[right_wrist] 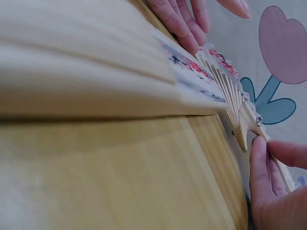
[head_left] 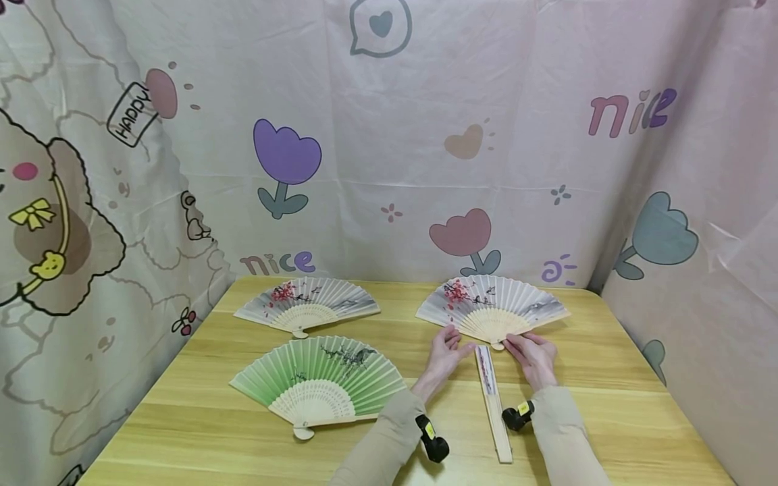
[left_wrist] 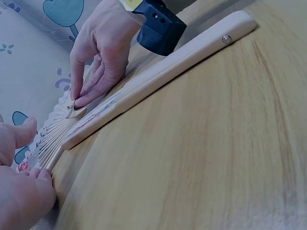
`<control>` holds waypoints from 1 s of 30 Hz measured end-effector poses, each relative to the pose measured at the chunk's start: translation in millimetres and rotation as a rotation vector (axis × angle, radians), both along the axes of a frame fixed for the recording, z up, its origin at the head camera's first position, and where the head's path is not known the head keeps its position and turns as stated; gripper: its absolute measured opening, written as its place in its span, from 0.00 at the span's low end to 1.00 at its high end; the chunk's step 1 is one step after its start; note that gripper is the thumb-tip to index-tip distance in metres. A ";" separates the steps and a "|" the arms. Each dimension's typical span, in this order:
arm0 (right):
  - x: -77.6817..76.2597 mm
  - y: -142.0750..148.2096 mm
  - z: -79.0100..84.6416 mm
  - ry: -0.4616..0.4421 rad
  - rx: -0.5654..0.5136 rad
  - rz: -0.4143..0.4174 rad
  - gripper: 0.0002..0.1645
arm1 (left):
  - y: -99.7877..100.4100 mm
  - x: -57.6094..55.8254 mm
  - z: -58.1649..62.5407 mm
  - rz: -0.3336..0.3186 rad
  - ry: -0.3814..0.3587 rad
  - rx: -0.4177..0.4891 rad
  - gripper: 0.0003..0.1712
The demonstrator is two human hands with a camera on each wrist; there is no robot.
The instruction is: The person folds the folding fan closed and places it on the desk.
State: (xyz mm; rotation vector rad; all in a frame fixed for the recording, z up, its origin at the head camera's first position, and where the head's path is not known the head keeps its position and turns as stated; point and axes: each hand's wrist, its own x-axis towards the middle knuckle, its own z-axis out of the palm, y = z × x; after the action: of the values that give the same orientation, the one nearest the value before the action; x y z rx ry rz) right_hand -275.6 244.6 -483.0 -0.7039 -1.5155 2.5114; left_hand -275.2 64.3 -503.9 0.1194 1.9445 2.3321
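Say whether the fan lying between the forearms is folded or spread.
Folded: the fan lies as one narrow strip, ribs stacked together.

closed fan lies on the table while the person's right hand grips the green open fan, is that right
Not the green open fan: the head view shows the right hand gripping the white-and-grey open fan with red blossoms. The closed fan does lie on the table.

The head view is bright and even; the right wrist view blurs the slim, folded pale-wood fan (right_wrist: 86,81) at 9 o'clock.
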 end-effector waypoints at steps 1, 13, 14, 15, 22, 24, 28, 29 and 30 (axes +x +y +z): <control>0.6 -0.1 0.4 0.005 -0.005 0.000 0.21 | -0.2 0.0 0.2 0.009 -0.006 0.009 0.43; 8.9 -3.7 1.7 0.077 -0.146 0.065 0.09 | 0.0 -3.5 2.4 0.119 -0.083 0.143 0.35; 9.6 -4.8 2.0 0.081 -0.157 0.068 0.10 | -0.2 -3.8 2.9 0.122 -0.087 0.150 0.34; 10.3 -5.6 2.2 0.086 -0.167 0.079 0.10 | -0.5 -4.3 3.0 0.121 -0.084 0.154 0.33; 13.6 -11.2 3.3 0.105 -0.214 0.102 0.11 | -3.7 -5.2 7.1 0.128 -0.087 0.222 0.33; 14.5 -12.2 3.7 0.108 -0.229 0.108 0.11 | -4.5 -5.8 8.2 0.132 -0.096 0.263 0.31; 17.1 -15.0 4.8 0.119 -0.241 0.128 0.12 | -6.4 -7.2 9.6 0.143 -0.107 0.384 0.26; 17.8 -15.8 4.8 0.123 -0.238 0.137 0.12 | -6.9 -7.6 9.6 0.144 -0.101 0.409 0.25; 18.7 -16.8 5.0 0.125 -0.236 0.146 0.12 | -7.5 -7.8 9.7 0.149 -0.100 0.434 0.24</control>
State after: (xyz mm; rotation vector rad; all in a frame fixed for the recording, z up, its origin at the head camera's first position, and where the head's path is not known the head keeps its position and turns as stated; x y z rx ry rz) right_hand -257.0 227.9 -478.1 -0.4676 -1.2865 2.8159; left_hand -283.0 56.8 -494.2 -0.1111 1.4212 2.7624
